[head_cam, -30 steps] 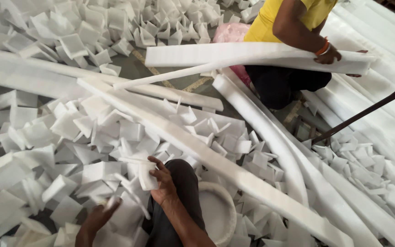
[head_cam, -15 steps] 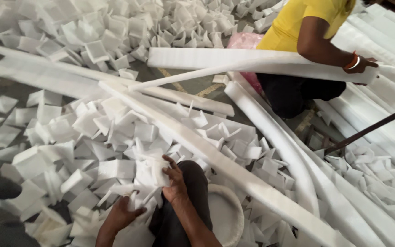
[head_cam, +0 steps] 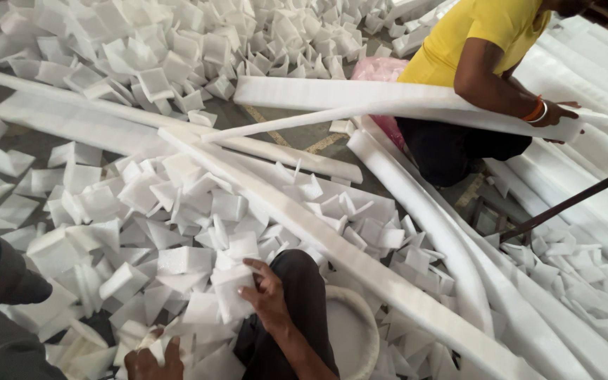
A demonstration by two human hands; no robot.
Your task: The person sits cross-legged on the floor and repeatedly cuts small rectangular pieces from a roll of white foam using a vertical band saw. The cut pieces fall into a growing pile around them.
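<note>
On the floor by my knee, my right hand (head_cam: 267, 295) fingers held a white foam square (head_cam: 232, 290), lying just left of them. My left hand (head_cam: 153, 361) gripped more foam pieces (head_cam: 150, 336) lower down.

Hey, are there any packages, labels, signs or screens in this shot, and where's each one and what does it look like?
No labels, signs or screens show.
Pink plastic bag: on the floor beside the person in yellow, crumpled, partly hidden behind a long white foam strip.
Everything else is loose packing foam: the right hand grips a white foam piece; the left hand rests among others.
</note>
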